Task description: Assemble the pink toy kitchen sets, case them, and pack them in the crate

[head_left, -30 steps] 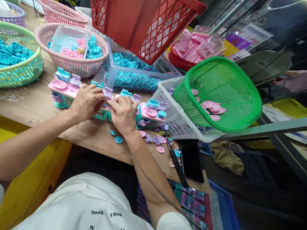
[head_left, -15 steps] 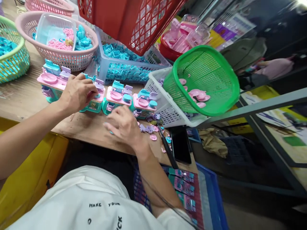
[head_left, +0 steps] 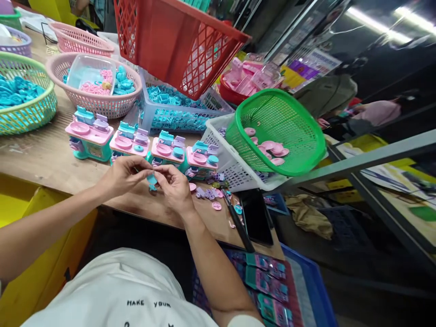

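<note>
My left hand (head_left: 131, 175) and my right hand (head_left: 174, 185) meet fingertip to fingertip, both pinched, over the front of the table. What they pinch is hidden by the fingers. A small blue plastic piece (head_left: 151, 182) shows just below the fingertips; I cannot tell whether it is held or lies on the table. Behind my hands stand toy kitchen units in a row: one at the left (head_left: 91, 134), a second (head_left: 129, 141) with a small blue disc, a third (head_left: 168, 149) and one at the right (head_left: 203, 159). The last two carry larger blue round pieces.
Purple and pink loose parts (head_left: 207, 193), a black-handled tool (head_left: 238, 222) and a phone (head_left: 256, 215) lie at the right. Baskets stand behind: pink (head_left: 98, 97), blue-white (head_left: 177, 119), green (head_left: 279, 131). A red crate (head_left: 163, 45) overhangs the back.
My right hand came away from the second toy kitchen and went down to the blue pieces on the table. My left hand left that toy, and both hands now meet in front of the row.
</note>
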A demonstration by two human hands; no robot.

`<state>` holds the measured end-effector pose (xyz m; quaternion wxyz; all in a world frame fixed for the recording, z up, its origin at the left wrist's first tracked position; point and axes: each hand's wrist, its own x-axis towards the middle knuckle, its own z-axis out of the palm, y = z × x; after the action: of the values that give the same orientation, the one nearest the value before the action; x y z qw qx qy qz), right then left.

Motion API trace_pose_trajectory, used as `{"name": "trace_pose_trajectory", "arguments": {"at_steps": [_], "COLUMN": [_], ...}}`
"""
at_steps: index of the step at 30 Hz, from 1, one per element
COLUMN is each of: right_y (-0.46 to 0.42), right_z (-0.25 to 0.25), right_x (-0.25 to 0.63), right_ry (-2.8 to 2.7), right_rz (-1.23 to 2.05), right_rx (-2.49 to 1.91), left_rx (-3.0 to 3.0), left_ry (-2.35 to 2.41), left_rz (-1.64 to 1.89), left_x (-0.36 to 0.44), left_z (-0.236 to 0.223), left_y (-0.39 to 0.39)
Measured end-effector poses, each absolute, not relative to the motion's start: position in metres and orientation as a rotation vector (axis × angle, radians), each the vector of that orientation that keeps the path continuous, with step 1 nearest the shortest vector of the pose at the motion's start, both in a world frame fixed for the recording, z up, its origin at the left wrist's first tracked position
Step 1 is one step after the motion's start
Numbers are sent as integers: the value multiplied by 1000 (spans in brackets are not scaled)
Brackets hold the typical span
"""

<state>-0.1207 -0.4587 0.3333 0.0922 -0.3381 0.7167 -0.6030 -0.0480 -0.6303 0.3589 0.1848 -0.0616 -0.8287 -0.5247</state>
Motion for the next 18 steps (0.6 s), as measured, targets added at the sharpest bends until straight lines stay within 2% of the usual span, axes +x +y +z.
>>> {"name": "trace_pose_trajectory", "arguments": {"at_steps": [4,9,11,15,18], "right_y": [-478,-501,-509,-519,-521], "right_z": [355,366,365,359,352], "right_x": [-129,-156,-166,-176,-177], "right_ry": [2430,2689,2722,2770,2817], "right_rz": [-1690,-1292,-1173,-1105,-1102], "right_rx": [-1344,-1850,-1870,-1803,-1753], "left_rx": [77,232,195,-56,-207], "left_ry": [-2189,-2202,-2309,-2459,-2499], "left_rz": [-1677,-1580,-1398,-803,-561], "left_x": [-61,-84,-91,-94,-93], "left_z": [383,397,395,388,384], "left_y": [-652,-676,-682,-688,-691]}}
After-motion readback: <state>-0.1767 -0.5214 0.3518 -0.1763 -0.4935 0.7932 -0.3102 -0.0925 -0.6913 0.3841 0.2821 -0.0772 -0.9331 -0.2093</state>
